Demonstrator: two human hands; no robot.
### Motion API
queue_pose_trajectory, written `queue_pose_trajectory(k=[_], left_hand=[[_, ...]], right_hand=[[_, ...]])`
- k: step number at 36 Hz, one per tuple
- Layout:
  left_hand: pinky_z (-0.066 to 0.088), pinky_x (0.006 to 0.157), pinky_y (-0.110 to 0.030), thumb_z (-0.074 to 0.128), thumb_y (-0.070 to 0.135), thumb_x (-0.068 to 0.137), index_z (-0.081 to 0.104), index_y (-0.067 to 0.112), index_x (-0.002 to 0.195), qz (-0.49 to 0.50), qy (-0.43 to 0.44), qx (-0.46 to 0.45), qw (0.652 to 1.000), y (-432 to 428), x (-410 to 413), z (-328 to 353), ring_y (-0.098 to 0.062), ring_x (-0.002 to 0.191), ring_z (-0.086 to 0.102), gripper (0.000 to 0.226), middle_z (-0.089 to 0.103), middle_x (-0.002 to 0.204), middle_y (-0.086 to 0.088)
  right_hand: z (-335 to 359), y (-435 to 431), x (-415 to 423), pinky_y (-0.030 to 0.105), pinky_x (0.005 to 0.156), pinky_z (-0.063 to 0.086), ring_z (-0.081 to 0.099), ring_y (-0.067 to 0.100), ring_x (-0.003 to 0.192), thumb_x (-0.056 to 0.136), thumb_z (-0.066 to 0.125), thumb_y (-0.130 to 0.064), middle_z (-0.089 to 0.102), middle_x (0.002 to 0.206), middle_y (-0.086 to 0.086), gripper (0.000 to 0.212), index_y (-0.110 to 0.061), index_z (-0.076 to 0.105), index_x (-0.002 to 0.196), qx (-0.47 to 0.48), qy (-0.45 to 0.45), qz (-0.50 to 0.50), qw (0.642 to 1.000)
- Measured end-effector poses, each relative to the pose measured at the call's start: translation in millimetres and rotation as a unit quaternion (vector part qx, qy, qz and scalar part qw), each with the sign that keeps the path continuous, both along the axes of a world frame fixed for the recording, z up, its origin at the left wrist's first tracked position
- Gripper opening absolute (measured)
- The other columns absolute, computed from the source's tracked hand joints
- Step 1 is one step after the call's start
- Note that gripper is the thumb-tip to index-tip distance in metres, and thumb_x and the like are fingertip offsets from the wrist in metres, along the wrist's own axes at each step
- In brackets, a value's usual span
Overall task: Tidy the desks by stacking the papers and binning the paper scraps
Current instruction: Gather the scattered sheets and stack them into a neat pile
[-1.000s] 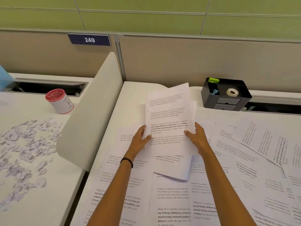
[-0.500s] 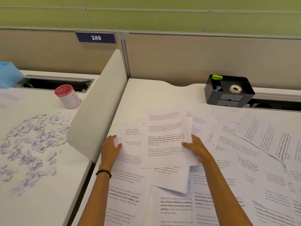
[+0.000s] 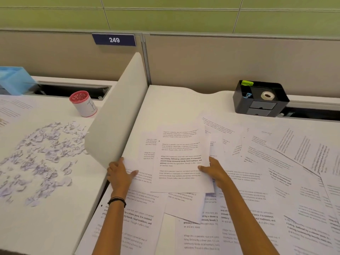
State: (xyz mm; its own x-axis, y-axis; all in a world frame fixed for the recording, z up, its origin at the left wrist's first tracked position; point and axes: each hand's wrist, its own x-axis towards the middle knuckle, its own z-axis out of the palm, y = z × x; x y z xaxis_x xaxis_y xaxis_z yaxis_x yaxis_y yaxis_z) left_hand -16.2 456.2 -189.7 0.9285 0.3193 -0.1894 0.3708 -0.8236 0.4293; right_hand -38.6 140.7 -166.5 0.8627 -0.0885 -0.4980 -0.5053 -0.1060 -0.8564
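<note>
Several printed sheets point(image 3: 276, 181) lie scattered and overlapping across the right desk. My right hand point(image 3: 214, 172) grips the right edge of a small stack of sheets point(image 3: 181, 159), thumb on top, low over the other papers. My left hand point(image 3: 119, 174) holds the left edge of another sheet point(image 3: 145, 173) near the divider, thumb laid across it. That sheet lies partly under the stack. A spread of torn paper scraps point(image 3: 38, 155) covers the left desk, apart from both hands.
A white curved divider point(image 3: 117, 116) stands between the two desks, right beside my left hand. A red-rimmed cup point(image 3: 83, 103) and a blue container point(image 3: 14, 80) sit on the left desk. A black organiser point(image 3: 260, 98) with tape stands at the back right.
The stack, held up tilted in both hands before, has come down over the desk. My left hand left it and moved left to a sheet by the divider.
</note>
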Motion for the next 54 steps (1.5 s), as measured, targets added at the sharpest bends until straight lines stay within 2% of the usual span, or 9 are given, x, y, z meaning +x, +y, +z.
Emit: queue_pose_trajectory(k=[3, 6, 9, 18, 28, 32, 39, 49, 54], left_hand=[[0.025, 0.11, -0.047, 0.072, 0.031, 0.08, 0.028, 0.004, 0.144, -0.011, -0.043, -0.106, 0.993, -2.5, -0.7, -10.5, -0.037, 0.135, 0.025, 0.082, 0.026, 0.146, -0.022], [0.001, 0.116, -0.039, 0.06, 0.034, 0.089, 0.018, 0.005, 0.148, -0.048, -0.069, -0.093, 0.992, -9.6, -3.2, -16.9, -0.029, 0.144, 0.006, 0.078, 0.01, 0.156, -0.017], [-0.009, 0.114, -0.03, 0.051, 0.035, 0.094, 0.009, 0.007, 0.149, -0.064, -0.081, -0.081, 0.991, -17.6, -1.5, -20.6, -0.022, 0.145, -0.002, 0.075, 0.001, 0.157, -0.012], [-0.009, 0.115, -0.031, 0.039, 0.025, 0.1, 0.009, 0.006, 0.148, -0.013, -0.079, -0.097, 0.992, -53.3, 15.9, -25.2, -0.022, 0.145, -0.004, 0.06, 0.0, 0.157, -0.012], [-0.01, 0.116, -0.031, 0.023, 0.028, 0.103, 0.006, 0.011, 0.149, -0.001, -0.075, -0.282, 0.957, -88.6, 28.2, -16.0, -0.016, 0.145, -0.007, 0.052, -0.002, 0.158, -0.005], [0.0, 0.118, -0.034, 0.032, 0.029, 0.102, 0.014, 0.018, 0.15, 0.023, -0.072, -0.372, 0.925, -83.5, 23.4, -6.6, -0.014, 0.145, -0.002, 0.052, 0.005, 0.158, 0.002], [0.023, 0.115, -0.034, 0.048, 0.025, 0.098, 0.027, 0.019, 0.146, 0.028, -0.109, -0.402, 0.909, -62.8, 15.6, 1.9, -0.015, 0.139, 0.025, 0.053, 0.027, 0.152, 0.001], [0.038, 0.106, -0.038, 0.055, 0.046, 0.089, 0.042, 0.025, 0.135, -0.019, -0.079, -0.446, 0.891, -69.8, 27.6, 23.5, -0.017, 0.124, 0.047, 0.053, 0.048, 0.137, -0.001], [0.05, 0.089, -0.024, 0.051, 0.044, 0.091, 0.049, 0.018, 0.129, -0.105, -0.089, -0.478, 0.867, -88.7, 32.7, 57.2, -0.011, 0.112, 0.059, 0.046, 0.059, 0.126, 0.007]], right_hand=[[-1.0, 3.5, -2.7, 0.046, 0.094, 0.048, 0.06, 0.028, 0.107, 0.085, 0.063, -0.003, 0.062, 0.121, 0.009, 0.035, -0.01, 0.056, 0.118, 0.004, 0.006, 0.008, 1.0], [-3.6, 10.2, -5.6, 0.046, 0.096, 0.047, 0.06, 0.028, 0.108, 0.084, 0.063, -0.001, 0.061, 0.122, 0.01, 0.034, -0.011, 0.056, 0.116, 0.021, 0.01, 0.01, 1.0], [-5.6, 17.3, -8.3, 0.046, 0.098, 0.046, 0.059, 0.027, 0.109, 0.084, 0.063, -0.001, 0.06, 0.123, 0.011, 0.037, -0.009, 0.055, 0.119, 0.031, 0.011, 0.013, 0.999], [-10.8, 31.3, -12.7, 0.046, 0.098, 0.046, 0.058, 0.026, 0.111, 0.083, 0.065, -0.003, 0.06, 0.125, 0.01, 0.047, -0.008, 0.05, 0.127, 0.032, 0.012, 0.015, 0.999], [-11.3, 35.9, -15.9, 0.039, 0.087, 0.052, 0.062, 0.025, 0.101, 0.075, 0.072, 0.001, 0.064, 0.117, 0.01, 0.049, -0.007, 0.055, 0.12, 0.052, 0.003, -0.023, 0.998], [-10.6, 37.3, -17.7, 0.033, 0.08, 0.052, 0.063, 0.023, 0.095, 0.075, 0.072, 0.002, 0.064, 0.115, 0.01, 0.047, -0.006, 0.056, 0.119, 0.04, -0.014, -0.036, 0.998], [4.7, 25.6, -13.9, 0.043, 0.086, 0.054, 0.064, 0.025, 0.098, 0.075, 0.073, -0.003, 0.066, 0.113, 0.008, 0.046, -0.008, 0.058, 0.118, 0.017, -0.048, -0.051, 0.997], [62.3, -5.0, -5.9, 0.027, 0.071, 0.053, 0.063, 0.017, 0.088, 0.078, 0.071, -0.006, 0.063, 0.104, 0.0, 0.038, -0.015, 0.057, 0.112, 0.011, -0.156, -0.107, 0.982], [89.6, -14.1, -1.2, 0.017, 0.064, 0.051, 0.062, 0.011, 0.084, 0.081, 0.069, -0.008, 0.063, 0.102, -0.002, 0.036, -0.015, 0.058, 0.114, -0.021, -0.217, -0.119, 0.969]])
